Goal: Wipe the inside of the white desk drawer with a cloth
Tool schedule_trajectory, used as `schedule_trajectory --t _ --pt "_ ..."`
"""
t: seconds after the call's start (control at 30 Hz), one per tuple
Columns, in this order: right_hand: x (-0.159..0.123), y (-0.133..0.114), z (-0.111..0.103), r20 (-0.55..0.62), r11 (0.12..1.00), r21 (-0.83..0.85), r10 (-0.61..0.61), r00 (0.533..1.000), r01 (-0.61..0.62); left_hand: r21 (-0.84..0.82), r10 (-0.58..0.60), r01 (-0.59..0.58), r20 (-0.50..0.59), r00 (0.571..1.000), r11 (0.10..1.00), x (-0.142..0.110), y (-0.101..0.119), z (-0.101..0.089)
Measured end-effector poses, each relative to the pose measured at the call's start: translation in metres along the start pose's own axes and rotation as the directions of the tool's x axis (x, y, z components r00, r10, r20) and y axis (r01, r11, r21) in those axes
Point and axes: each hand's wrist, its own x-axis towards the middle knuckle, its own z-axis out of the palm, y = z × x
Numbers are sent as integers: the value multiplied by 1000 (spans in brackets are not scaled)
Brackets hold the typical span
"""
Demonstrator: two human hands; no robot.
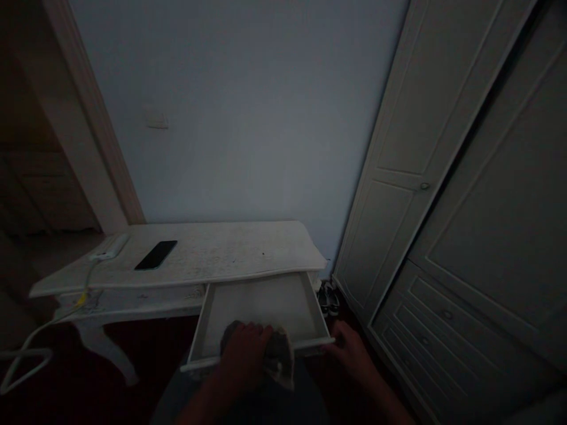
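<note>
A white drawer [261, 301] is pulled out from a white table [221, 251], and its bare inside shows. My left hand [248, 348] is closed over a greyish cloth [281, 354], pressing it on the drawer's front panel. Part of the cloth hangs down outside the front, and the rest bunches inside the drawer. At the drawer's right front corner, my right hand [349, 348] holds the end of the front panel between thumb and fingers. Dim light hides the finer detail of both hands.
A phone [156, 255] and a white power strip [110, 247] with a cable lie on the table's left part. Shoes [328, 299] stand on the dark red floor right of the table. A white wardrobe [398, 206] borders the right side.
</note>
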Motion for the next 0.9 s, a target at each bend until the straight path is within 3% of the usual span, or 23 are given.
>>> schedule_trajectory --t 0.1,0.23,0.37,0.5,0.63,0.7,0.8,0.9 --pt "1 4 0 21 1000 7 -16 1000 16 39 -90 89 32 995 995 -30 -50 3" --pt "2 9 0 20 1000 -11 -27 999 27 75 -125 133 -104 987 988 -69 -111 24" --pt "2 5 0 19 1000 -21 -18 1000 18 145 -199 209 -82 977 967 -92 -129 39" --pt "3 -3 -3 20 999 -40 -16 1000 17 216 -189 189 -19 982 958 -88 -108 33" --pt "3 -7 -4 23 999 -50 -18 1000 19 114 -110 109 1 994 987 -60 -72 16" --pt "3 -7 -4 20 998 -56 -15 1000 16 58 -53 52 24 998 997 -39 -48 9" --pt "2 -4 -2 17 998 -63 -18 1000 19 5 85 -85 -29 996 996 -3 -3 4" --pt "2 2 1 14 997 -69 -35 999 36 -5 221 -221 -47 974 975 31 48 4"
